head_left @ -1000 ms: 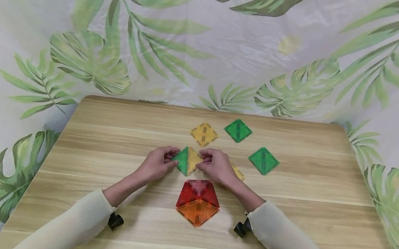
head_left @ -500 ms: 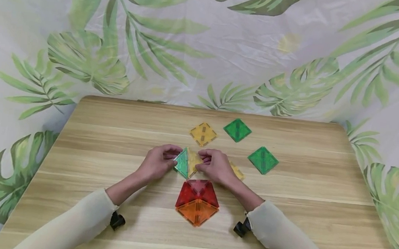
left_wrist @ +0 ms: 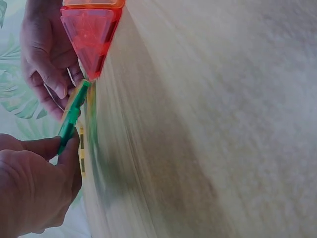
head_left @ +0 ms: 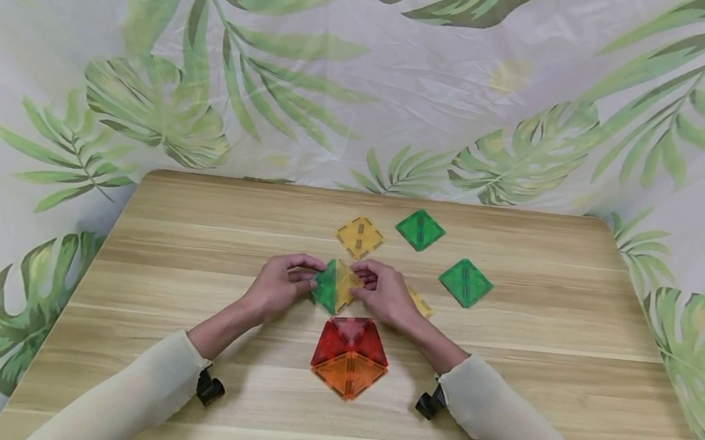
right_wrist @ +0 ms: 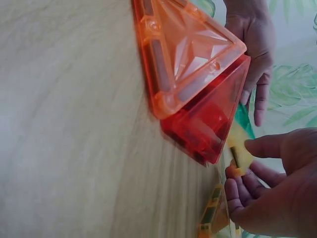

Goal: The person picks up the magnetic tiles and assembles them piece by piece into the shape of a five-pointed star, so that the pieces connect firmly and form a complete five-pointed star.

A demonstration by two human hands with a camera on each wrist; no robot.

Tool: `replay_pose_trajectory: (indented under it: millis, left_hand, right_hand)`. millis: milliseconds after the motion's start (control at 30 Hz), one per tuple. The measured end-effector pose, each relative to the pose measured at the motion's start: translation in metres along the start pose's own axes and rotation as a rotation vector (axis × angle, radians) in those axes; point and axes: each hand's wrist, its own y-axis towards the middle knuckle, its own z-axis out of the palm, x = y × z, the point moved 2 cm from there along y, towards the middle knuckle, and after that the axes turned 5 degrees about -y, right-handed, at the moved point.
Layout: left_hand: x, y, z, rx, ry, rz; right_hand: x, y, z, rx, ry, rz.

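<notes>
A: What does the left hand (head_left: 281,288) have?
B: A green triangle (head_left: 326,287). Its fingers (left_wrist: 68,156) close in and pinch the tile near the outer corner.
A: And the right hand (head_left: 386,297)?
B: Much the same: thumb and fingers nearly together, pinching a yellow triangle (head_left: 345,287).
A: Where are those two tiles?
B: Between the hands, meeting along one edge. The left wrist view shows the green one tilted over the worktop (head_left: 181,252).
A: What's nearest them?
B: The red and orange block (head_left: 350,363), just on the person's side of them.
A: Anything beyond?
B: A yellow diamond (head_left: 360,238) lies behind the pair, with a far green diamond (head_left: 420,230) beside it and a near green diamond (head_left: 465,283) off to the right. Another yellow piece (head_left: 420,302) pokes out, partly covered by the right hand.
</notes>
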Motion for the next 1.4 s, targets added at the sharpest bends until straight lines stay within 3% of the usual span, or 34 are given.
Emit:
replay_pose_trajectory:
  millis: [233,500,767,1100,1400]
  left_hand:
    - [-0.005,-0.003,-0.001,0.049,-0.061,0.019]
    - [-0.005,-0.006,-0.003,0.166,-0.153,0.0]
    - [-0.007,-0.01,0.005,0.23,-0.189,-0.015]
    - [0.007,-0.008,0.012,0.266,-0.168,-0.074]
    - [0.012,-0.003,0.016,0.267,-0.161,-0.068]
  right_hand:
    - [-0.002,-0.003,-0.01,0.0,0.161,-0.025]
    - [-0.008,-0.011,-0.024,0.114,0.356,0.03]
    - [-0.015,-0.02,-0.025,0.202,0.509,0.028]
    - [-0.024,-0.025,-0.02,0.232,0.398,0.009]
    - [-0.024,-0.026,-0.017,0.213,0.245,-0.045]
